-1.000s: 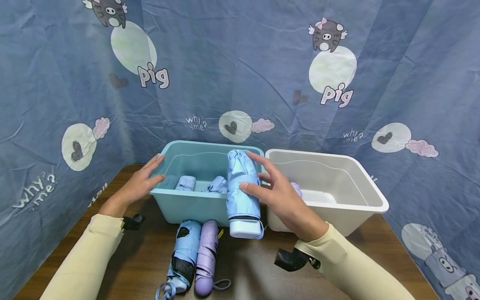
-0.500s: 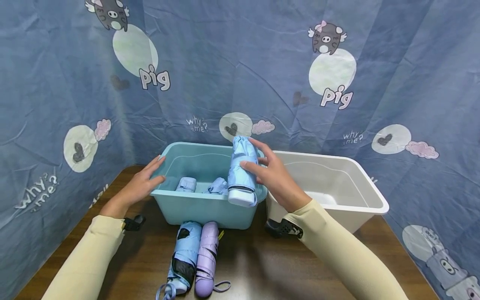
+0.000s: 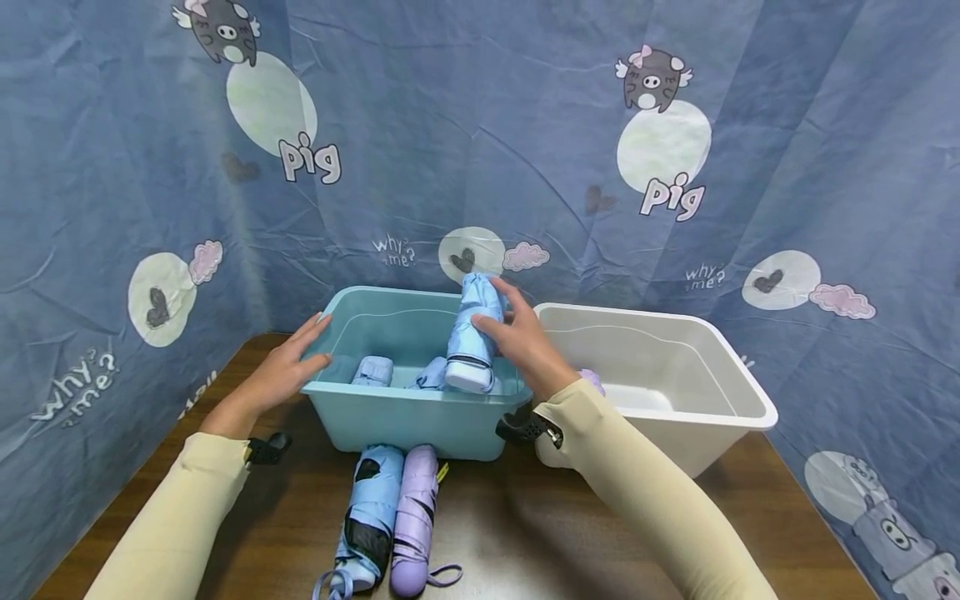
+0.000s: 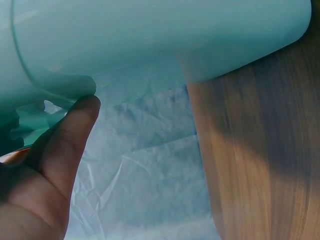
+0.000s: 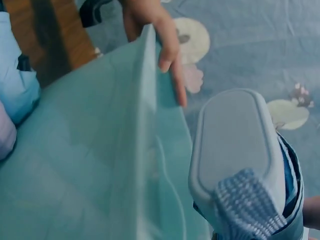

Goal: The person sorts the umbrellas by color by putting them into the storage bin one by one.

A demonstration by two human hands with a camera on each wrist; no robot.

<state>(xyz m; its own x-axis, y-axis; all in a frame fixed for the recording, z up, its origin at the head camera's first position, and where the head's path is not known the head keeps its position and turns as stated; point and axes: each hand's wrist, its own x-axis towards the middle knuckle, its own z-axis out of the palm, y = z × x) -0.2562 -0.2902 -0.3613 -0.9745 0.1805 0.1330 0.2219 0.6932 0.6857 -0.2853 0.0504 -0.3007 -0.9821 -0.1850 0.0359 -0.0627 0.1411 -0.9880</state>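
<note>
My right hand [image 3: 525, 340] grips a folded light blue umbrella [image 3: 472, 343] over the right part of the teal bin [image 3: 405, 423]. The umbrella tilts, its pale handle end toward me and lower. Seen from the right wrist, that flat handle end [image 5: 232, 140] has a woven blue strap [image 5: 250, 205] across it. My left hand [image 3: 273, 377] rests at the bin's left rim, fingers extended; its thumb [image 4: 75, 142] touches the rim in the left wrist view. Inside the bin lie a folded blue umbrella [image 3: 373, 371] and another blue bundle [image 3: 431, 374], partly hidden by the front wall.
A folded blue umbrella [image 3: 375, 492] and a folded purple one [image 3: 415, 517] lie side by side before the teal bin. To its right stands a white bin [image 3: 645, 429] with something purple [image 3: 592, 380] inside. A blue patterned curtain [image 3: 480, 150] hangs behind the wooden table [image 3: 600, 542].
My right hand has carried the blue umbrella away from me and slightly left, from in front of the teal bin to over its opening. The left hand has stayed at the rim.
</note>
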